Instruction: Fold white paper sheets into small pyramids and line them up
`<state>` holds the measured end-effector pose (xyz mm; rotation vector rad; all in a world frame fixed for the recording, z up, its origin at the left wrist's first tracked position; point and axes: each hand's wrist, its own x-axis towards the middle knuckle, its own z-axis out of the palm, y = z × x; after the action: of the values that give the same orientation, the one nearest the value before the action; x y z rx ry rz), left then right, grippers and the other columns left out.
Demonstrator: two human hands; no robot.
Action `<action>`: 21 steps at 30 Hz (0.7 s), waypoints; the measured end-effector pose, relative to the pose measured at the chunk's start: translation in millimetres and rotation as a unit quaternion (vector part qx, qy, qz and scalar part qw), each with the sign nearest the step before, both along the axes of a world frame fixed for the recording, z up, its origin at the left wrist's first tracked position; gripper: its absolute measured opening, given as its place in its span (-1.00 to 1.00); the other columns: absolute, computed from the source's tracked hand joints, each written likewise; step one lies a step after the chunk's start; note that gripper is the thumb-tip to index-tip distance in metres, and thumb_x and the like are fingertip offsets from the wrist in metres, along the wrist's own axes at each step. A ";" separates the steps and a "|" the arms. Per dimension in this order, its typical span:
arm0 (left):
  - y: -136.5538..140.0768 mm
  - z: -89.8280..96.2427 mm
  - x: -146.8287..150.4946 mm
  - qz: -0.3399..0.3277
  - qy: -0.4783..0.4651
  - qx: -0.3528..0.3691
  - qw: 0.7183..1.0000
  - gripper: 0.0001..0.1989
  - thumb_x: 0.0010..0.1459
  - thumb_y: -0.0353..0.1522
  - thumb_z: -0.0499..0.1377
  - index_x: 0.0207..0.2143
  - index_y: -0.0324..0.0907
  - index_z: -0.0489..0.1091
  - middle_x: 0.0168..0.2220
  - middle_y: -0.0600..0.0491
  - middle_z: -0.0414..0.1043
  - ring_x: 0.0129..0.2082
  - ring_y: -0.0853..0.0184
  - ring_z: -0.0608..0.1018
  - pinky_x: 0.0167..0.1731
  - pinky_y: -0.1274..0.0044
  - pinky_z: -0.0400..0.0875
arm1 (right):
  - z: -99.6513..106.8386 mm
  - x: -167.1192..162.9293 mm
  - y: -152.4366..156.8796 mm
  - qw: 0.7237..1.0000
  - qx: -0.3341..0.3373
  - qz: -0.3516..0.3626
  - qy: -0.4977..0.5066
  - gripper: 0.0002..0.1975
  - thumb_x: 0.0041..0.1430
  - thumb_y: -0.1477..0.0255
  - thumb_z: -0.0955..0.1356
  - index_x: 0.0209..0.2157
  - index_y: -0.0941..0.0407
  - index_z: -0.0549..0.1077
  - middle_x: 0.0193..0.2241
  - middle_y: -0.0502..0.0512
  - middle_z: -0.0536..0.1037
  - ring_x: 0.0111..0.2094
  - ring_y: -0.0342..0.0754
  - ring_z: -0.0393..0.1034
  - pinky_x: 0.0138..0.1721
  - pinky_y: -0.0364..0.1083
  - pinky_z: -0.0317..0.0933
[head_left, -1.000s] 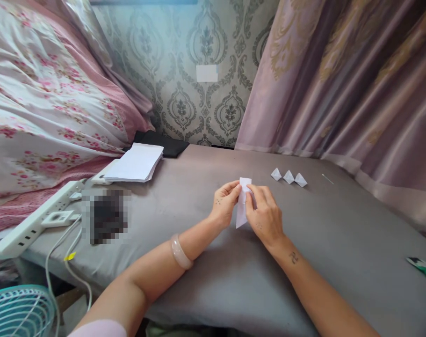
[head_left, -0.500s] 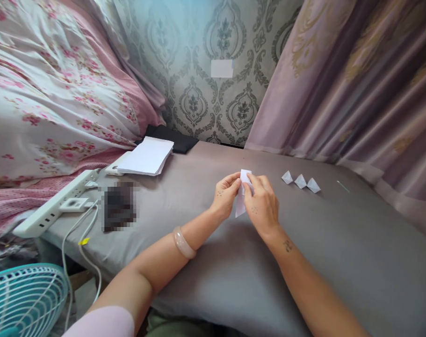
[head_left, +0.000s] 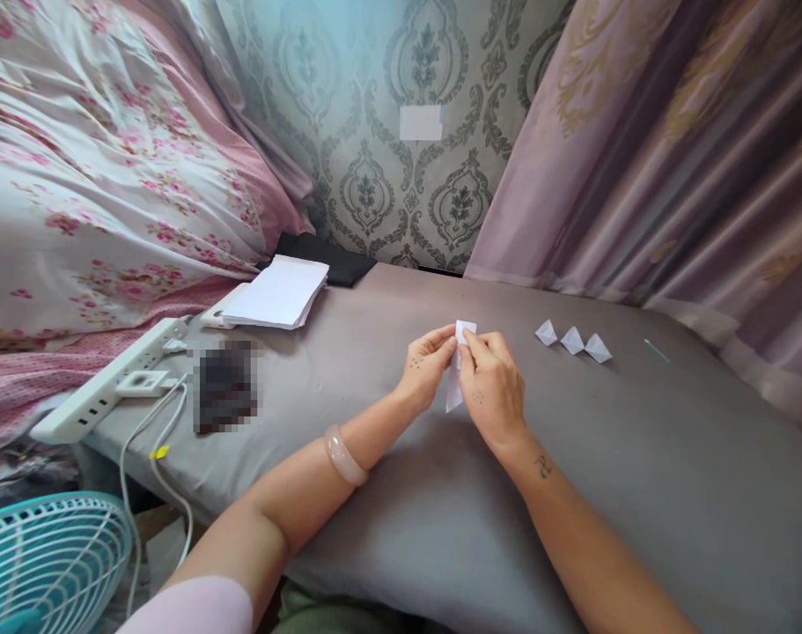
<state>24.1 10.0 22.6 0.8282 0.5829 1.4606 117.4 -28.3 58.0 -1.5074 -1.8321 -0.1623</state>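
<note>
A narrow folded piece of white paper (head_left: pixel 454 389) is held above the grey-covered table between both hands, its pointed end hanging down. My left hand (head_left: pixel 424 368) pinches its left edge with thumb and fingertips. From the other side, my right hand (head_left: pixel 494 379) grips it, thumb and index finger pressed on its upper part. My fingers cover the middle of the paper. To the right of my hands, three small folded white paper shapes (head_left: pixel 573 341) stand in a row on the cloth.
A stack of white paper (head_left: pixel 278 292) lies at the back left by a black item (head_left: pixel 334 261). A white power strip (head_left: pixel 110 383) with cables runs along the left edge, near a blurred dark object (head_left: pixel 225 387). A teal fan (head_left: pixel 50 559) stands lower left. A thin stick (head_left: pixel 658 350) lies far right.
The paper's hanging end looks narrower and more upright than before. Both hands keep their hold with only slight finger movement. The whole view has shifted a little.
</note>
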 end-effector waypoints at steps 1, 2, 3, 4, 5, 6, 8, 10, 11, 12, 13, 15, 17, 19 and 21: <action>0.3 -0.4 -0.1 -0.002 -0.001 0.000 1.000 -0.67 -0.08 -0.31 0.35 -0.20 -0.20 0.54 -0.21 -0.03 0.55 -0.28 0.38 0.52 -0.16 0.50 0.33 | 0.7 0.2 -0.2 1.000 -0.001 0.002 0.008 -0.66 0.30 0.37 0.17 -0.06 0.10 0.49 -0.29 0.17 0.46 -0.27 0.00 0.34 -0.40 -0.09 0.13; 0.6 -0.8 -0.3 -0.004 -0.002 0.002 1.000 -0.66 -0.08 -0.31 0.36 -0.20 -0.20 0.54 -0.21 -0.03 0.56 -0.29 0.39 0.52 -0.16 0.50 0.33 | 1.5 0.4 -0.5 1.000 -0.001 0.003 0.016 -0.67 0.30 0.37 0.17 -0.07 0.09 0.50 -0.29 0.16 0.46 -0.28 -0.01 0.34 -0.40 -0.09 0.13; 0.6 -0.9 -0.4 -0.006 -0.002 0.004 1.000 -0.66 -0.08 -0.31 0.36 -0.20 -0.20 0.54 -0.22 -0.03 0.56 -0.29 0.39 0.52 -0.15 0.50 0.33 | 2.4 0.6 -0.8 1.000 0.001 0.001 0.023 -0.67 0.29 0.37 0.18 -0.09 0.08 0.51 -0.29 0.15 0.46 -0.29 -0.02 0.35 -0.40 -0.10 0.13; 0.5 -0.8 -0.5 -0.008 -0.002 0.007 1.000 -0.66 -0.08 -0.31 0.36 -0.19 -0.20 0.54 -0.22 -0.03 0.56 -0.28 0.38 0.52 -0.14 0.50 0.33 | 3.2 0.9 -1.0 1.000 0.005 -0.002 0.029 -0.68 0.29 0.36 0.19 -0.11 0.07 0.53 -0.28 0.14 0.46 -0.29 -0.03 0.35 -0.40 -0.10 0.13; 0.0 -0.3 -0.6 -0.011 -0.001 0.012 1.000 -0.65 -0.08 -0.31 0.36 -0.19 -0.20 0.54 -0.22 -0.03 0.56 -0.26 0.37 0.53 -0.13 0.49 0.33 | 4.1 1.3 -1.1 0.999 0.009 -0.008 0.032 -0.69 0.28 0.36 0.20 -0.14 0.07 0.54 -0.27 0.13 0.46 -0.29 -0.04 0.35 -0.40 -0.10 0.12; -0.7 0.5 -0.6 -0.014 0.002 0.014 1.000 -0.65 -0.08 -0.31 0.36 -0.18 -0.21 0.53 -0.22 -0.04 0.56 -0.25 0.35 0.53 -0.11 0.48 0.32 | 4.8 1.8 -1.2 0.999 0.012 -0.015 0.033 -0.71 0.27 0.36 0.21 -0.16 0.06 0.55 -0.26 0.12 0.46 -0.29 -0.05 0.36 -0.40 -0.11 0.12; -3.0 2.7 -0.3 -0.018 0.014 0.014 1.000 -0.65 -0.07 -0.31 0.35 -0.18 -0.21 0.53 -0.23 -0.05 0.56 -0.22 0.32 0.53 -0.08 0.45 0.32 | 5.9 3.4 -1.0 0.999 0.015 -0.030 0.026 -0.73 0.25 0.35 0.24 -0.20 0.07 0.56 -0.24 0.11 0.47 -0.28 -0.05 0.36 -0.40 -0.11 0.10; -5.6 5.1 0.3 -0.019 0.026 0.009 0.999 -0.66 -0.07 -0.31 0.35 -0.19 -0.21 0.54 -0.24 -0.05 0.56 -0.22 0.30 0.54 -0.07 0.43 0.33 | 6.4 5.5 -0.5 0.999 0.013 -0.041 0.012 -0.75 0.25 0.36 0.25 -0.22 0.08 0.56 -0.26 0.10 0.49 -0.28 -0.05 0.36 -0.38 -0.10 0.10; -6.8 6.2 0.7 -0.018 0.030 0.007 0.999 -0.67 -0.06 -0.31 0.35 -0.19 -0.21 0.54 -0.25 -0.04 0.56 -0.22 0.30 0.54 -0.07 0.43 0.33 | 6.5 6.6 -0.2 0.999 0.012 -0.046 0.003 -0.75 0.25 0.36 0.26 -0.22 0.08 0.56 -0.27 0.09 0.50 -0.29 -0.06 0.36 -0.37 -0.10 0.09; -7.8 7.1 1.0 -0.017 0.034 0.006 0.999 -0.68 -0.06 -0.31 0.34 -0.20 -0.21 0.54 -0.25 -0.04 0.57 -0.22 0.30 0.54 -0.07 0.43 0.34 | 6.5 7.6 0.0 0.999 0.010 -0.051 -0.005 -0.75 0.25 0.36 0.25 -0.22 0.08 0.56 -0.28 0.09 0.50 -0.29 -0.06 0.36 -0.36 -0.10 0.08; -8.7 7.9 1.2 -0.016 0.037 0.005 0.999 -0.68 -0.05 -0.32 0.34 -0.20 -0.21 0.54 -0.25 -0.04 0.56 -0.22 0.30 0.54 -0.07 0.43 0.34 | 6.6 8.5 0.0 0.998 0.008 -0.055 -0.014 -0.75 0.26 0.36 0.25 -0.21 0.08 0.56 -0.29 0.09 0.51 -0.30 -0.06 0.36 -0.36 -0.10 0.07; -10.1 9.1 1.3 -0.015 0.044 0.005 0.999 -0.70 -0.04 -0.32 0.33 -0.20 -0.21 0.54 -0.25 -0.04 0.56 -0.23 0.30 0.54 -0.07 0.43 0.34 | 7.1 9.9 -0.4 0.997 0.000 -0.064 -0.034 -0.75 0.26 0.37 0.25 -0.20 0.07 0.56 -0.32 0.09 0.51 -0.32 -0.07 0.35 -0.38 -0.10 0.05; -11.0 9.9 1.2 -0.017 0.049 0.005 0.999 -0.71 -0.03 -0.33 0.32 -0.20 -0.22 0.54 -0.25 -0.04 0.56 -0.23 0.31 0.54 -0.08 0.43 0.34 | 8.3 10.8 -1.1 0.996 -0.008 -0.069 -0.051 -0.74 0.27 0.37 0.25 -0.19 0.06 0.57 -0.34 0.09 0.50 -0.35 -0.07 0.35 -0.40 -0.10 0.02; -11.5 10.3 1.0 -0.020 0.053 0.004 0.998 -0.71 -0.02 -0.34 0.32 -0.20 -0.22 0.54 -0.24 -0.04 0.56 -0.24 0.31 0.54 -0.08 0.43 0.34 | 10.2 11.5 -1.6 0.996 -0.015 -0.071 -0.058 -0.73 0.27 0.37 0.24 -0.16 0.05 0.56 -0.36 0.09 0.50 -0.36 -0.06 0.35 -0.41 -0.10 0.00; -11.5 10.3 1.0 -0.021 0.058 0.002 0.998 -0.71 -0.02 -0.34 0.31 -0.19 -0.23 0.54 -0.23 -0.05 0.56 -0.23 0.30 0.54 -0.08 0.43 0.34 | 12.3 12.5 -1.5 0.996 -0.022 -0.068 -0.051 -0.72 0.27 0.38 0.24 -0.10 0.04 0.54 -0.35 0.10 0.51 -0.36 -0.05 0.35 -0.41 -0.09 0.01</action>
<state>25.1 -1.6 32.9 0.9279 0.6446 1.3821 129.9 -29.8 70.3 -1.6837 -1.8231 -0.2713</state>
